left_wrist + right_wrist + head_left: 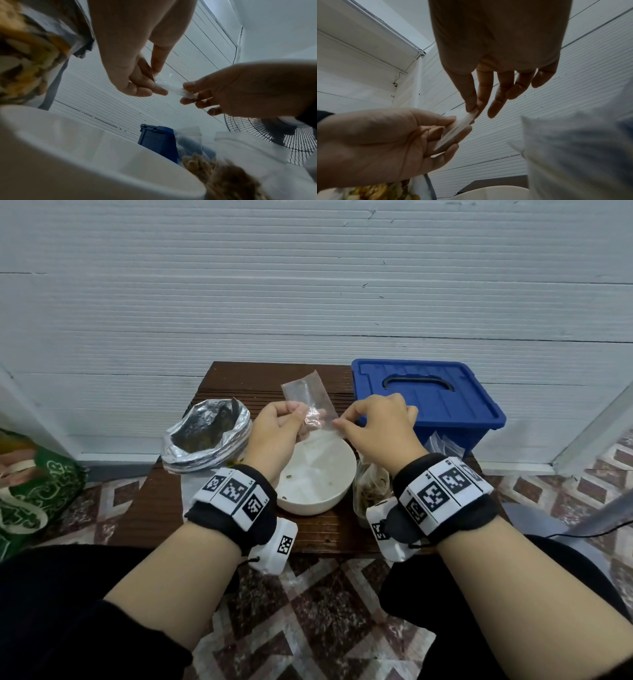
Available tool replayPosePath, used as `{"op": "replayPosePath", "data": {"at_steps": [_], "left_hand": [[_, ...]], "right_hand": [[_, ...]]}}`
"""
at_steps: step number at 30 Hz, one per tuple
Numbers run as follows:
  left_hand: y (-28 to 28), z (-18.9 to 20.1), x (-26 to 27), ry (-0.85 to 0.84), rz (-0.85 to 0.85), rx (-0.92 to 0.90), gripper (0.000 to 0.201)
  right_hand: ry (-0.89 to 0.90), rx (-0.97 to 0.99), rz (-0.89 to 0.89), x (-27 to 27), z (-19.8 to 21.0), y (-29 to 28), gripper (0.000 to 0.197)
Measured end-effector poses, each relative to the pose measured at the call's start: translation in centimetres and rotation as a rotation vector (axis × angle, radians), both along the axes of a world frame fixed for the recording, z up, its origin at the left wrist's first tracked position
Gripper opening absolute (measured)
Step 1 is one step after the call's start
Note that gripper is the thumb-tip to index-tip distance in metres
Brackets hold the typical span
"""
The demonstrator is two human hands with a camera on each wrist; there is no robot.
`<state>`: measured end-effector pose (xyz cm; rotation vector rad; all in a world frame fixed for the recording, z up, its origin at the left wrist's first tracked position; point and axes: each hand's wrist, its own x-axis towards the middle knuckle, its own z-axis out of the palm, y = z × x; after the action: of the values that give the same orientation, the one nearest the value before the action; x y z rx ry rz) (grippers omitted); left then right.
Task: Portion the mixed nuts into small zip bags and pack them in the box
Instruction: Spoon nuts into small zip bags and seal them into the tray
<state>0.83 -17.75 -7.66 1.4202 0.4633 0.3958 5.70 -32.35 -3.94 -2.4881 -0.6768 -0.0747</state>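
A small clear zip bag [308, 402] is held up over the white bowl [318, 474], and it looks empty. My left hand [274, 422] pinches its left edge with thumb and fingers. My right hand [373, 419] pinches its right corner between thumb and forefinger, with the other fingers loose. The left wrist view shows both pinches on the bag [169, 83], and so does the right wrist view, where the bag [460, 124] runs between the two hands. The foil bag of mixed nuts [209, 436] stands open at the left. The blue box [428, 402] sits at the right with its lid on.
A filled zip bag of nuts [371, 484] stands right of the bowl, with more clear bags [445, 445] by the box. The low brown table [164, 508] is small and backs onto a white wall. A green bag [30, 484] lies on the floor left, and a fan [274, 135] stands right.
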Motion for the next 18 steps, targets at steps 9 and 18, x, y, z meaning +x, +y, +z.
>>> {"op": "replayPosePath", "data": {"at_steps": [9, 18], "left_hand": [[-0.5, 0.2, -1.5, -0.064, -0.11, 0.77, 0.106], [-0.2, 0.1, -1.4, 0.007, -0.285, 1.53, 0.1]], "right_hand": [[-0.062, -0.124, -0.037, 0.5, 0.1, -0.6, 0.024], [0.033, -0.131, -0.012, 0.6, 0.6, -1.1, 0.031]]}}
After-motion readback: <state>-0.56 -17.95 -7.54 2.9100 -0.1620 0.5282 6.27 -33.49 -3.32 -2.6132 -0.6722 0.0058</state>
